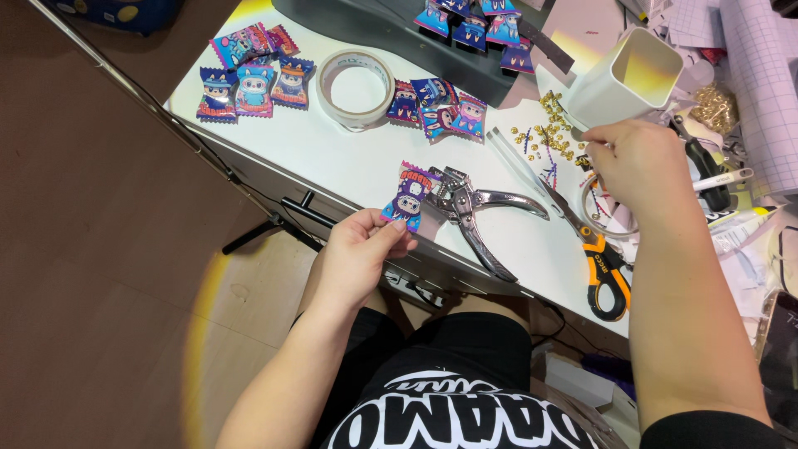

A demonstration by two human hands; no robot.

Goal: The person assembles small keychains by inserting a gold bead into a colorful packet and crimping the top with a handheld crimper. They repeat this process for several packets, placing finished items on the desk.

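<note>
Seen from above, looking down at a white table [349, 158] filling the upper half of the frame, with a lap in black shorts at the bottom.

Left hand [359, 254], just left of centre, pinching a small purple cartoon packet [407, 198] between thumb and fingertips, closed on its lower edge. Packet held upright, its top edge at or just against the head of a pair of silver punch pliers [474, 212] lying on the table at centre, handles splayed toward the lower right.

Right hand [638, 162], upper right, palm down, fingers curled over a scatter of tiny gold eyelets [549, 133]. Fingertips hidden beneath the hand, so impossible to tell whether one has been picked up.

Beside that hand: a white square cup [628, 79] tipped on its side, orange-handled scissors [603, 262] toward the lower right, a black-handled tool further right. A roll of clear tape [357, 87] at upper centre, more bright packets [249, 75] in the upper left and along the top edge.

To do well here (a judgement only): best to take a single eyelet between two fingertips, not several. Best to keep the packet pinched low, clear of its top seal, flat and steady, so the pliers can meet the seal squarely and away from the contents. Loose eyelets likely to roll, so gentle movements.
</note>
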